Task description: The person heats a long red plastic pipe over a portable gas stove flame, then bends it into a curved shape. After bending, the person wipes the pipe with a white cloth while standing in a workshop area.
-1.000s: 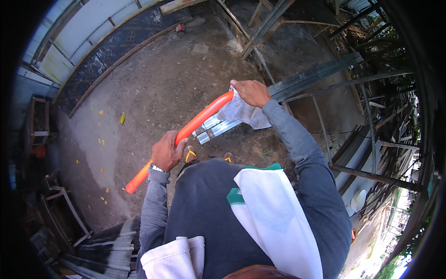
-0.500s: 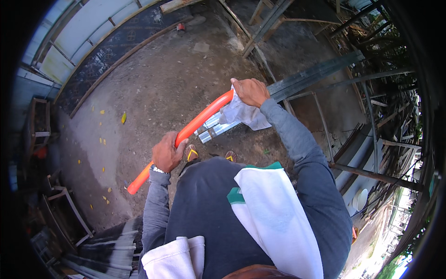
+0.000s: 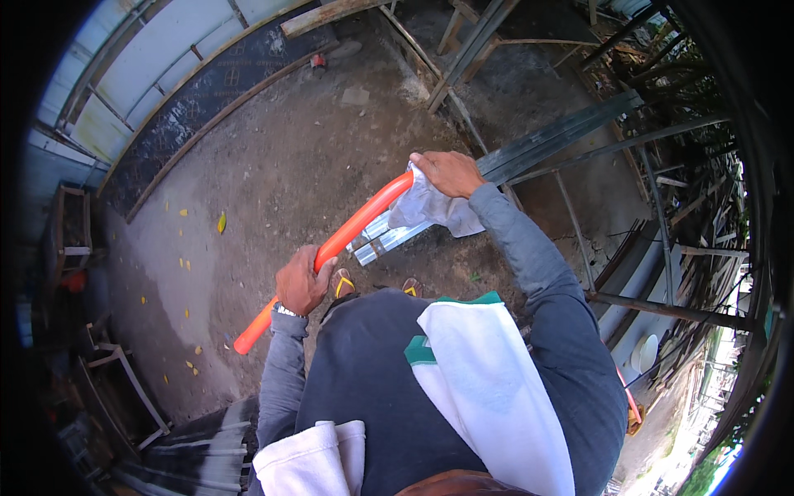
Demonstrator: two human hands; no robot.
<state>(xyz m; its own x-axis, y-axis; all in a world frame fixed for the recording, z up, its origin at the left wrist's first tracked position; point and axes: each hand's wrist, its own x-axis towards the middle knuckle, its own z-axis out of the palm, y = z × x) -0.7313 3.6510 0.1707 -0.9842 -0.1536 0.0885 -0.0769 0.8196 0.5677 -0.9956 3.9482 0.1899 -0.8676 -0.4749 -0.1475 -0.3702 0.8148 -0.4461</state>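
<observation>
An orange pipe [image 3: 364, 221] slants across in front of me, its near end low on the left and its far end bent slightly to the right. My left hand [image 3: 303, 281] is wrapped round it toward the lower end, with a short length sticking out below the wrist. At the upper end my right hand [image 3: 449, 174] grips a white cloth [image 3: 436, 207] against the pipe. The cloth hangs loose below the fingers and hides the pipe's upper tip. A white towel with green ends [image 3: 496, 372] lies over my shoulders.
Long metal channels [image 3: 562, 136] lie slanting beyond my right hand, partly behind the cloth. A wooden and metal frame [image 3: 471, 62] stands ahead. Wooden frames [image 3: 124, 388] are at the left, a white bucket [image 3: 645, 354] at the right. Yellow leaves dot the concrete floor [image 3: 273, 165].
Both hands and the pipe have shifted slightly downward, the left hand also a little to the right. The grip on pipe and cloth looks the same.
</observation>
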